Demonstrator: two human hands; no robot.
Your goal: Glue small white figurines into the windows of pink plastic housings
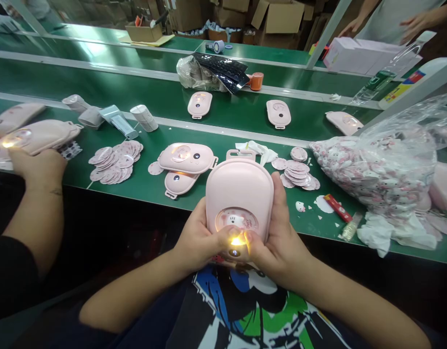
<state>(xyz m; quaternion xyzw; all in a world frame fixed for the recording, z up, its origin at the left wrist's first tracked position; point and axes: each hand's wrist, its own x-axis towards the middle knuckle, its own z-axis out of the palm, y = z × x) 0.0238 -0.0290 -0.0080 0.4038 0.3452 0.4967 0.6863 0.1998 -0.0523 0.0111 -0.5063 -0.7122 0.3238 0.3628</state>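
Between my two hands I hold a pale pink, rounded plastic device (239,186) with a strap loop at its top end. A round window with a cat-face picture sits low on it, and a yellow light glows there beside a small dark display. My left hand (201,237) wraps its left side, thumb on the window's lower rim. The right side is gripped by my right hand (277,242), whose thumb meets the other near the light. Behind it, two similar pink devices (187,158) lie stacked on the green bench, one lit.
Round printed discs (116,162) lie in a pile at left, more discs (298,173) at right. A plastic bag of cat-face pieces (372,169) stands at the right. Further pink devices (200,104) rest on the conveyor. At far left, a co-worker's hand (39,167) holds another device.
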